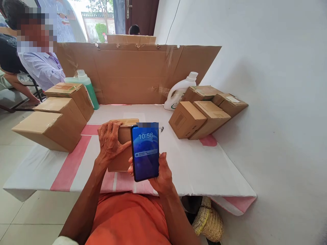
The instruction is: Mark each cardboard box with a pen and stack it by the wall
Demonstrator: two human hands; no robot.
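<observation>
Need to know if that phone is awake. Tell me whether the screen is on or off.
On. The phone, held upright in the right hand, shows a lit blue screen reading 10:58 with a notification banner below it.

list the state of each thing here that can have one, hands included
dark smartphone: screen lit, upright, held in right hand
small brown cardboard box: closed, on the table, left hand gripping it
green plastic bottle: upright, capped
white plastic jug: upright, capped
stacked brown boxes on the left: closed
brown boxes on the right: closed, taped
</observation>
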